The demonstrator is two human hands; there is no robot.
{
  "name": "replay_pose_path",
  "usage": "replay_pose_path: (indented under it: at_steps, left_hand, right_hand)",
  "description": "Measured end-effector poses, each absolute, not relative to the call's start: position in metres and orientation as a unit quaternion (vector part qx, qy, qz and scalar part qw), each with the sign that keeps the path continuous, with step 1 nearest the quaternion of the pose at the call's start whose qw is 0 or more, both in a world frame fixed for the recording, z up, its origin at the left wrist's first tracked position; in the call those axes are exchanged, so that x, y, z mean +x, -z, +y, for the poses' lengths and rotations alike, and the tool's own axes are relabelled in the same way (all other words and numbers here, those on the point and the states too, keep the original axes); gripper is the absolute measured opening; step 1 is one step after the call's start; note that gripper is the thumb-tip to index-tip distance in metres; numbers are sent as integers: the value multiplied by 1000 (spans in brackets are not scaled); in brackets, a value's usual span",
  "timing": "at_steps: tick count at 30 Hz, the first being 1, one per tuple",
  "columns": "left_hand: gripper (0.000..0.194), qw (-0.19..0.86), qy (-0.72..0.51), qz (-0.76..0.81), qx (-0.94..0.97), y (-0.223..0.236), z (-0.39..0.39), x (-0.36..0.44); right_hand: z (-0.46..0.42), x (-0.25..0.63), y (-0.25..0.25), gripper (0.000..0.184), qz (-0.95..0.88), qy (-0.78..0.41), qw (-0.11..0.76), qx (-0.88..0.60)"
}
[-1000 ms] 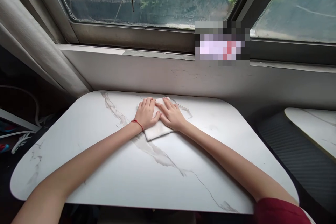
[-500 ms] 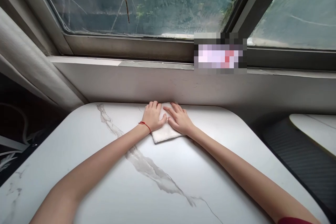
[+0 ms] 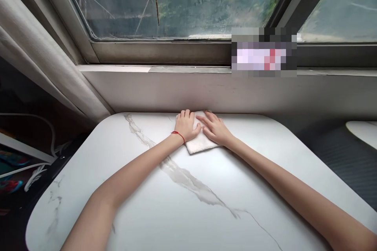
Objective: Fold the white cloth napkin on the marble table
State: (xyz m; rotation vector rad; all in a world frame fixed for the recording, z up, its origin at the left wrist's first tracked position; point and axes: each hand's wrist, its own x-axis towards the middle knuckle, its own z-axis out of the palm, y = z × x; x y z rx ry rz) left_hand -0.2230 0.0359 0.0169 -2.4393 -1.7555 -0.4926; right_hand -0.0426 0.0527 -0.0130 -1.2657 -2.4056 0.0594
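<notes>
A folded white cloth (image 3: 202,145) lies at the far edge of a white marble-patterned table (image 3: 165,204), close to the wall under the window. My left hand (image 3: 187,125), with a red string round its wrist, lies flat on the cloth's left part, fingers stretched forward. My right hand (image 3: 215,128) presses flat on the cloth's right part, fingers spread and pointing to the far left. Both hands sit side by side, nearly touching. Most of the cloth is hidden under them.
A grey wall and window sill (image 3: 188,70) rise just beyond the table. A pale curtain (image 3: 47,59) hangs at the left. Cables and coloured items (image 3: 26,164) lie in the dark area left of the table. A second white tabletop (image 3: 363,131) shows at the right.
Both hands have slid the cloth away from me across the table, from its middle back area to the far edge by the wall. The hands stay flat on it.
</notes>
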Motion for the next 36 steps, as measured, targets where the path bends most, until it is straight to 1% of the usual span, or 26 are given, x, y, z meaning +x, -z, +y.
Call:
replay_pose_path:
  at_steps: [7,12,15,18,23,26,30,36]
  left_hand:
    - [38,43,163,-567,-807,-18,29,-220]
    - [36,25,169,-540,-824,-19,8,-211]
    - [38,15,161,-525,-836,-21,-19,-199]
    - [45,13,133,-504,-853,-21,-57,-182]
    - [68,21,123,-410,-904,-12,-120,-158]
    - [70,22,128,-377,-917,-6,-139,-152]
    - [68,18,133,-372,-918,-3,-136,-152]
    - [67,9,153,-391,-908,-4,-95,-160]
  right_hand:
    - [37,-44,8,55,-855,-11,199,-479]
    - [-2,-34,10,53,-833,-3,201,-516]
    - [-35,-19,13,52,-830,-1,206,-518]
    - [-74,1,13,51,-834,3,203,-514]
    - [-149,28,14,51,-822,36,191,-535]
    - [-178,33,16,53,-811,47,186,-553]
    - [-174,32,17,54,-806,41,193,-558]
    - [-121,25,16,51,-805,25,203,-557]
